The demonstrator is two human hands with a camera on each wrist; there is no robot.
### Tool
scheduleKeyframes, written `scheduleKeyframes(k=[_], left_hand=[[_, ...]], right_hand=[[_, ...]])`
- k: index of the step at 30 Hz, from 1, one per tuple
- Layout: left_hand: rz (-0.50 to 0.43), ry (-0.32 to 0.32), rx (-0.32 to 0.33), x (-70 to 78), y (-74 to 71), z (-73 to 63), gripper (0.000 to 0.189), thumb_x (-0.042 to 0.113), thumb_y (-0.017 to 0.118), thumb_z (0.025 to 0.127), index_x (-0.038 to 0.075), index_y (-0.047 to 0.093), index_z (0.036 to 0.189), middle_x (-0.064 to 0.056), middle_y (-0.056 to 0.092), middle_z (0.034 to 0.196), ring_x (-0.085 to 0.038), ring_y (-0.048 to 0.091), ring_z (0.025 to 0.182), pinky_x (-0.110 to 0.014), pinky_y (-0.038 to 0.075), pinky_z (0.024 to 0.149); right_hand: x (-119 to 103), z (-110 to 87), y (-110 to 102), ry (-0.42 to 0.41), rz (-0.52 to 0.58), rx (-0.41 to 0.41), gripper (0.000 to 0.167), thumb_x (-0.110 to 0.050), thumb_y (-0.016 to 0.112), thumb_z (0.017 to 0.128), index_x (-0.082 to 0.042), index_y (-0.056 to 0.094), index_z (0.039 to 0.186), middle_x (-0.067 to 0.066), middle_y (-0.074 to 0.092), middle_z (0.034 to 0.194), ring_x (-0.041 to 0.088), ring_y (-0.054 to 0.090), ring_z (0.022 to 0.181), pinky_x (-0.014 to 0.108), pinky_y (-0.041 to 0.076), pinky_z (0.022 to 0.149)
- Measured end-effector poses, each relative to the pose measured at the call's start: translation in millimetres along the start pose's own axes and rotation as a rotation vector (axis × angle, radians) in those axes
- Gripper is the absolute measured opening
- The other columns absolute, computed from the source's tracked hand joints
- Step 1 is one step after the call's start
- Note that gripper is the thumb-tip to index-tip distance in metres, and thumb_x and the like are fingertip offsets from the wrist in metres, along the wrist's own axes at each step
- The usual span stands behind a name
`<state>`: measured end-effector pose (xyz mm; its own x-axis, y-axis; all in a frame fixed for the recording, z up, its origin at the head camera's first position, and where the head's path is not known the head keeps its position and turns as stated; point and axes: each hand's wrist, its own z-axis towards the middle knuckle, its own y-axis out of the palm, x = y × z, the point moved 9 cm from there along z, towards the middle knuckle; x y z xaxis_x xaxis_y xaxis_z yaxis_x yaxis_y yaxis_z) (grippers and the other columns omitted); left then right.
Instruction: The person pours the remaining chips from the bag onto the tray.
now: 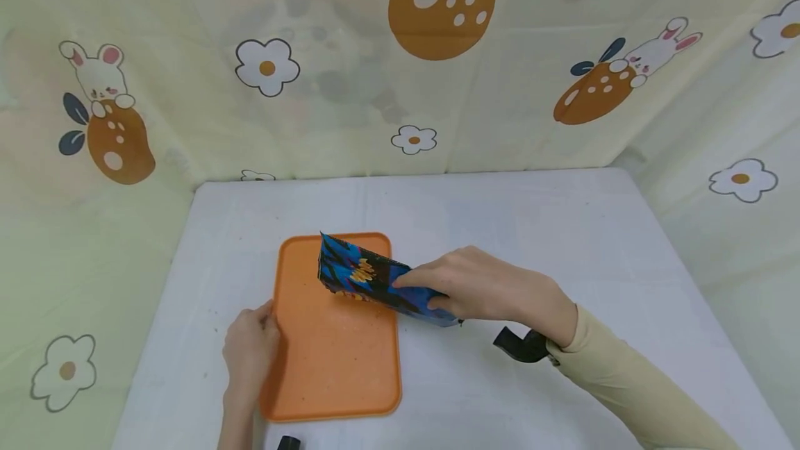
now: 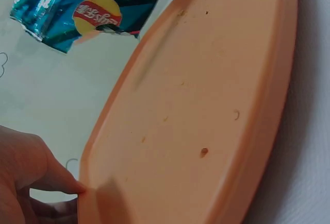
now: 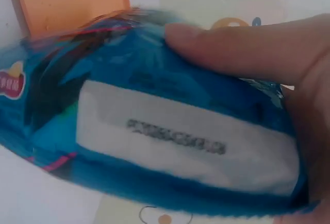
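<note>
My right hand (image 1: pixel 484 287) grips a blue crisp packet (image 1: pixel 375 276) by its right end and holds it slanting over the upper part of an orange tray (image 1: pixel 337 367). The right wrist view has the packet's side (image 3: pixel 56 126) with a white printed panel, and my thumb (image 3: pixel 242 51) pressing its top. A yellow and red round logo on the packet (image 2: pixel 139 2) appears in the left wrist view. My left hand (image 1: pixel 250 346) pinches the tray's left rim, thumb on the edge and fingers beyond it. What the packet contains is hidden.
Small crumbs (image 2: pixel 204 153) lie on the tray. The white table (image 1: pixel 531 221) extends on both sides, with a patterned cloth (image 1: pixel 337 89) hanging behind it. A black strap piece (image 1: pixel 521 344) sticks out beneath my right wrist, and another black piece (image 1: pixel 289 443) shows at the bottom edge.
</note>
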<state>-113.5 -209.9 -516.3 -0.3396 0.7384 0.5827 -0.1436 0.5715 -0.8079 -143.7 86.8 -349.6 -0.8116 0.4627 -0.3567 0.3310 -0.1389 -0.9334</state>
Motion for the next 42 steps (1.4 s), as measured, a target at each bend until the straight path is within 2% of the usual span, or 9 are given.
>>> scheduleKeyframes(k=[2, 4, 7, 11, 14, 17, 25, 33, 42], left_hand=[[0.002, -0.001, 0.005, -0.5, 0.6, 0.1, 0.033, 0.004, 0.058, 0.097, -0.005, 0.07, 0.126, -0.029, 0.068, 0.099, -0.03, 0.058, 0.071, -0.039, 0.045, 0.054], [0.002, -0.004, 0.007, -1.1, 2.5, 0.6, 0.033, 0.004, 0.058, 0.097, -0.005, 0.069, 0.127, -0.029, 0.068, 0.098, -0.03, 0.058, 0.071, -0.038, 0.044, 0.053], [0.004, -0.004, 0.011, -1.5, 5.4, 1.6, 0.034, 0.005, 0.058, 0.098, -0.004, 0.069, 0.128, -0.028, 0.068, 0.098, -0.028, 0.056, 0.071, -0.036, 0.043, 0.053], [0.012, -0.003, 0.02, -1.4, 5.9, 2.3, 0.035, 0.005, 0.057, 0.098, -0.003, 0.069, 0.129, -0.027, 0.068, 0.096, -0.027, 0.054, 0.07, -0.036, 0.042, 0.053], [0.021, -0.002, 0.025, -1.3, 4.2, 1.4, 0.035, 0.004, 0.057, 0.097, -0.003, 0.069, 0.129, -0.026, 0.067, 0.095, -0.029, 0.056, 0.07, -0.038, 0.044, 0.053], [0.021, 0.005, 0.03, -0.6, 3.1, 1.1, 0.035, 0.004, 0.057, 0.097, -0.003, 0.069, 0.129, -0.026, 0.067, 0.096, -0.03, 0.058, 0.07, -0.04, 0.045, 0.053], [0.024, 0.01, 0.049, 2.0, 4.0, 3.9, 0.035, 0.003, 0.057, 0.097, -0.002, 0.069, 0.129, -0.026, 0.068, 0.095, -0.031, 0.059, 0.07, -0.042, 0.047, 0.053], [0.025, 0.01, 0.048, 2.9, 3.3, 3.2, 0.034, 0.003, 0.057, 0.098, -0.003, 0.069, 0.13, -0.025, 0.068, 0.094, -0.027, 0.054, 0.067, -0.034, 0.041, 0.051], [0.034, 0.013, 0.038, 1.7, 2.1, 1.4, 0.034, 0.003, 0.057, 0.098, -0.004, 0.068, 0.129, -0.026, 0.068, 0.095, -0.029, 0.057, 0.069, -0.037, 0.043, 0.053]], right_hand=[[-1.0, 1.0, 0.9, -0.012, 0.006, 0.0, 0.047, -0.006, 0.077, 0.091, -0.014, 0.067, 0.136, 0.003, 0.073, 0.127, 0.015, 0.074, 0.098, 0.027, 0.056, 0.074], [-1.3, 1.7, 1.2, -0.016, 0.01, 0.001, 0.047, -0.006, 0.077, 0.091, -0.013, 0.066, 0.136, 0.003, 0.073, 0.128, 0.015, 0.074, 0.1, 0.027, 0.057, 0.076], [-0.1, 1.7, 1.1, -0.004, 0.015, 0.003, 0.048, -0.006, 0.077, 0.091, -0.014, 0.066, 0.137, 0.002, 0.072, 0.129, 0.012, 0.071, 0.088, 0.026, 0.054, 0.071], [0.1, 2.0, 0.1, -0.002, 0.008, 0.008, 0.049, -0.005, 0.076, 0.091, -0.014, 0.065, 0.138, 0.002, 0.072, 0.129, 0.011, 0.069, 0.082, 0.024, 0.051, 0.067], [-0.7, 3.1, 0.2, -0.015, 0.008, 0.021, 0.049, -0.004, 0.076, 0.091, -0.013, 0.065, 0.138, 0.004, 0.073, 0.129, 0.01, 0.07, 0.085, 0.022, 0.05, 0.068], [0.1, 4.2, 1.1, -0.005, 0.02, 0.016, 0.048, -0.004, 0.075, 0.092, -0.012, 0.065, 0.138, 0.004, 0.072, 0.129, 0.009, 0.064, 0.078, 0.021, 0.046, 0.064], [3.4, 7.1, 6.8, 0.05, 0.028, -0.057, 0.044, -0.006, 0.077, 0.091, -0.011, 0.068, 0.134, 0.004, 0.074, 0.126, 0.016, 0.073, 0.098, 0.03, 0.057, 0.077], [3.5, 8.0, 5.8, 0.057, 0.05, -0.052, 0.041, -0.006, 0.076, 0.092, -0.011, 0.069, 0.132, 0.004, 0.074, 0.125, 0.014, 0.072, 0.095, 0.03, 0.057, 0.077], [3.6, 6.9, 7.3, 0.041, 0.057, -0.034, 0.04, -0.006, 0.076, 0.092, -0.01, 0.069, 0.131, 0.004, 0.074, 0.125, 0.017, 0.073, 0.1, 0.033, 0.058, 0.082]])
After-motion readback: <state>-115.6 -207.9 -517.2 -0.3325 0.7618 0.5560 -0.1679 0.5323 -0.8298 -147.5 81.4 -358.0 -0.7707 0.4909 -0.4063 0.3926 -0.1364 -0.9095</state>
